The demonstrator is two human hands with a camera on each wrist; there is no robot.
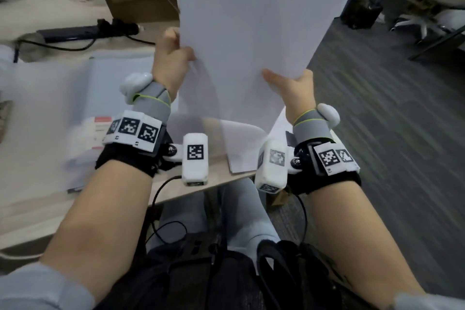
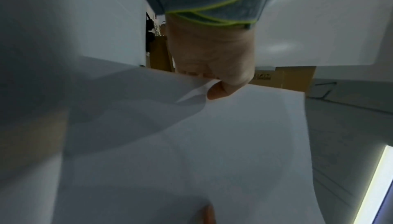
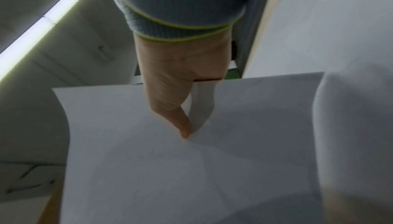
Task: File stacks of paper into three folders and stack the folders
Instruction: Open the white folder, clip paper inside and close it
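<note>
A stack of white paper point(image 1: 256, 20) is held upright in the air above the table's right end. My left hand point(image 1: 176, 53) grips its lower left edge, thumb on the near face. My right hand point(image 1: 292, 83) pinches its bottom edge, thumb point(image 1: 270, 75) on the front. The left wrist view has the left thumb point(image 2: 217, 91) pressed on the paper point(image 2: 212, 143); the right wrist view has the right thumb point(image 3: 180, 123) lying on the paper point(image 3: 170, 168). A translucent folder point(image 1: 75, 98) lies open on the table at the left. More white sheets point(image 1: 241, 143) lie under the raised stack.
The wooden table point(image 1: 40, 211) ends just right of my hands, with grey carpet point(image 1: 390, 121) beyond. A brown cardboard box point(image 1: 146, 5) and a black power strip point(image 1: 83, 31) with cables sit at the back. An office chair point(image 1: 437, 0) stands far right.
</note>
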